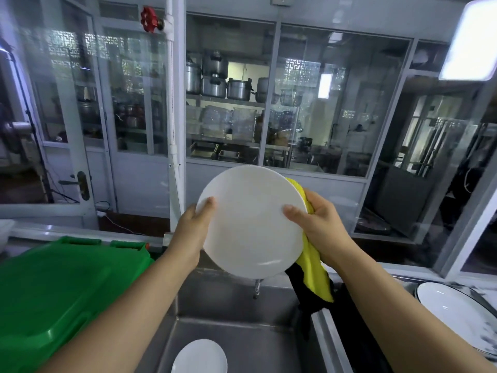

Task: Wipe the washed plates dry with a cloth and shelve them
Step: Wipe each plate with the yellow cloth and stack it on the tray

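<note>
A white plate (251, 222) is being held upright at the middle of the view, above a steel sink (231, 313). The left hand (192, 232) is gripping the plate's rim at 9 o'clock, thumb lying on the near face and the other fingers hidden behind. The right hand (320, 224) is gripping the rim at 3 o'clock, thumb on the near face, fingers curled round the edge and pressing a yellow and black cloth (313, 267) against the plate's far side. The cloth is hanging down from that hand toward 5 o'clock, its tail trailing over the sink's edge. A second white plate (200, 356) is lying flat in the sink at 6 o'clock. A larger dark-rimmed plate (451, 313) is resting on the tabletop (403, 281) at 4 o'clock. A green bin lid (59, 289) is filling the 8 o'clock side.
</note>
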